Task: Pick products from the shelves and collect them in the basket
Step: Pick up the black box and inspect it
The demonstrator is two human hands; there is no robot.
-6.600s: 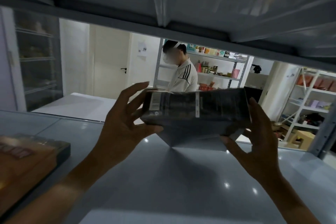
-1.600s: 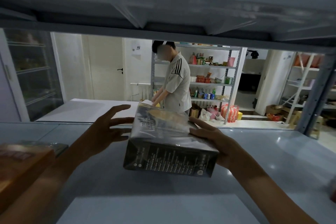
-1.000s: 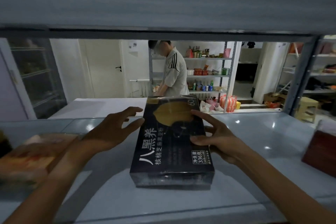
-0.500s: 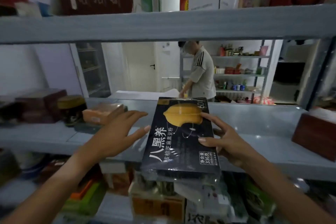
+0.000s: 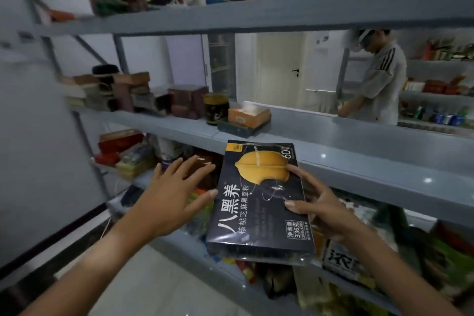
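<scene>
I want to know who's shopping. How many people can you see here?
2. One wears the camera, so only the hands show: the left hand open beside the black box, the right hand gripping it. The other person stands behind the shelves, upper right.

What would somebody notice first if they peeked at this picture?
First, the big dark box with a yellow shape on its front, in the middle of the picture in front of the grey shelf. The right hand grips its right edge, and the left hand is spread open beside it. Behind the shelves on the right, a person in a striped shirt bends forward.
</scene>
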